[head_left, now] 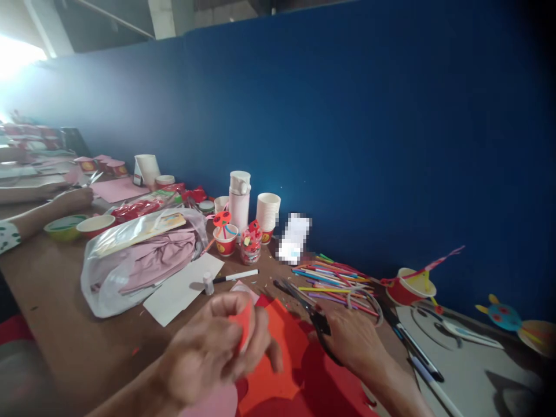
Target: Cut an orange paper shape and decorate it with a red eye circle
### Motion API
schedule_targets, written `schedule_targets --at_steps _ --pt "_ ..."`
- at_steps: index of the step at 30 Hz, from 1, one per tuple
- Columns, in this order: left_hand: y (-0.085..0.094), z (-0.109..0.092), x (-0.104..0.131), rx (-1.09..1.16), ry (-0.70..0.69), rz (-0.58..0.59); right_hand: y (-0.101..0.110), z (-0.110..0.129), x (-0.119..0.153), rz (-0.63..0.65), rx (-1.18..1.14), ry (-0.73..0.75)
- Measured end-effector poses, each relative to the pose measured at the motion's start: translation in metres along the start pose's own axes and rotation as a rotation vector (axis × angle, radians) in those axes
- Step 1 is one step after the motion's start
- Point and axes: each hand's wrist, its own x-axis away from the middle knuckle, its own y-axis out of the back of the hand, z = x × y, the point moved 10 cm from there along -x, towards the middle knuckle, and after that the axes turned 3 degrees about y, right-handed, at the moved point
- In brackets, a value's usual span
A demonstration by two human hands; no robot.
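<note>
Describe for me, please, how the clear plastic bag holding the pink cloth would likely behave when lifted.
The clear plastic bag would probably sag and change shape, as its thin film is crumpled. The pink cloth lies in soft folds, so it would likely slump downward.

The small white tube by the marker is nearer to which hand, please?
Left: the left hand is just on the near side of the small white tube; the right hand is farther off, to its right.
</note>
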Motion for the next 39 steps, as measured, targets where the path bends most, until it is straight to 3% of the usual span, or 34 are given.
schedule_targets --at_steps 2,4,7,15,23,32,39 --pt "-0.012 0.009 -0.033 0.144 0.011 0.163 -0.012 -0.003 -0.003 0.053 0.046 0.000" --pt "0.003 0.023 -0.060 0.259 -0.004 0.081 -0.021 -0.002 -0.005 0.096 0.070 0.018" --pt "0.021 0.049 -0.077 0.328 0.013 0.004 -0.028 -0.001 -0.009 0.141 0.064 0.064" --pt "0.026 0.072 -0.073 0.288 0.111 0.012 -0.033 -0.006 -0.016 0.261 0.039 0.169" --pt "0.033 0.085 -0.075 0.170 0.139 -0.051 -0.030 -0.011 -0.010 0.350 0.045 0.152" --pt "0.035 0.081 -0.077 0.217 0.103 -0.084 -0.014 -0.002 -0.002 0.308 0.109 0.115" --pt "0.044 0.068 -0.077 0.260 0.053 -0.107 -0.028 -0.014 0.005 0.279 0.163 0.057"
